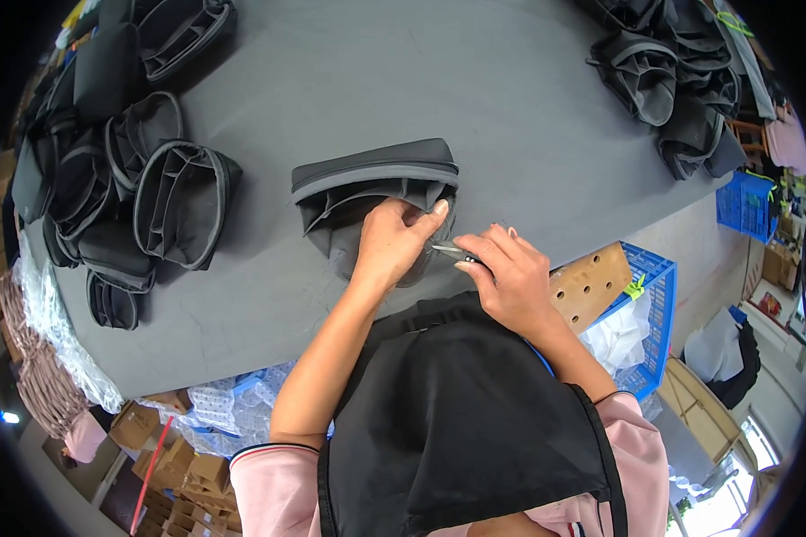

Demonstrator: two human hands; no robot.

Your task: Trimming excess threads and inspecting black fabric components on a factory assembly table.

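Note:
A black zippered pouch lies open on the grey table in front of me, its inner dividers showing. My left hand reaches into its mouth, thumb and fingers closed on the right-hand edge of the fabric. In my right hand is a small pair of thread snips, the blades pointing left at the pouch's right edge, close to my left fingers. Whether the blades touch the fabric I cannot tell. The lower part of the pouch is partly hidden behind my left hand.
Several similar black pouches are piled at the table's left, and more at the far right. Beside the table's right edge stands a blue plastic crate with a perforated brown board. Cardboard boxes and clear plastic wrap lie below the near edge.

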